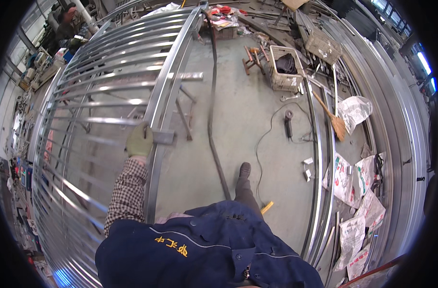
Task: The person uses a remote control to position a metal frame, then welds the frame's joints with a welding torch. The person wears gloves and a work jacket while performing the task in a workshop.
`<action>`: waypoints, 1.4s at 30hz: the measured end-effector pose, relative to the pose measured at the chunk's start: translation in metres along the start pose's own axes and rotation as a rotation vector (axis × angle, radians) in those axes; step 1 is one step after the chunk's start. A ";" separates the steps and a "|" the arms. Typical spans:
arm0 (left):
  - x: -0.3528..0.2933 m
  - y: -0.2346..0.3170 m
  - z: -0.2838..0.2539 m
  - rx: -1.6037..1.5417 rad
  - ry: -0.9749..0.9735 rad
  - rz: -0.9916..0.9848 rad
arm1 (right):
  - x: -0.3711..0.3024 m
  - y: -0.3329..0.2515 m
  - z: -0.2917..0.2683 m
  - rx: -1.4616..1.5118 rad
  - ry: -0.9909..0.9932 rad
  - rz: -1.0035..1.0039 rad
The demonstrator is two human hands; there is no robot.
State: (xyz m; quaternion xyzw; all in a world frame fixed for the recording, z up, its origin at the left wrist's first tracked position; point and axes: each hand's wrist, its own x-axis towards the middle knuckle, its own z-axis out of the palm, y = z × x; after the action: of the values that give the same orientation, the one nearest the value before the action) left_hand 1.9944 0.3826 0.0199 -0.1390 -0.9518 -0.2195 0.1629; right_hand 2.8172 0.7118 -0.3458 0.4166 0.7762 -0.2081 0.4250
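My left hand (140, 139), in an olive-green glove with a checked sleeve behind it, is closed at the near part of a large frame of shiny metal. From its right side a short, flat grey metal piece (165, 138) sticks out across the frame's long side rail (167, 77). The hand covers the rest of that piece. Many slim parallel bars (108, 88) run left from the rail. My right hand is out of view.
A black hose (212, 96) runs along the floor beside the frame. To the right lie a corded power tool (288, 125), a broom (338, 126), a plastic crate (286, 85), white sacks (346, 185) and long metal profiles (318, 192). Another person (68, 29) is at the far left.
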 end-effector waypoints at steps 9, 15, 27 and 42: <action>0.099 0.023 0.055 0.025 0.024 -0.213 | 0.189 -0.155 -0.436 0.671 0.044 -0.167; 0.144 0.024 0.089 0.067 0.057 -0.420 | 0.284 -0.279 -0.784 1.026 0.485 -0.283; 0.438 0.116 0.210 -0.167 0.098 -0.336 | 0.415 -0.451 -0.821 0.782 -0.166 -0.220; 0.719 0.201 0.360 -0.366 0.020 -0.218 | 0.631 -0.586 -1.111 0.018 -0.115 -0.533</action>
State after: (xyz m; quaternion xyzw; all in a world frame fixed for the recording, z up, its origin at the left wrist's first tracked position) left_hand 1.3191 0.8619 0.0558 -0.0604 -0.9038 -0.4064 0.1198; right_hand 1.6103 1.4291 -0.2760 0.1891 0.8312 -0.3428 0.3947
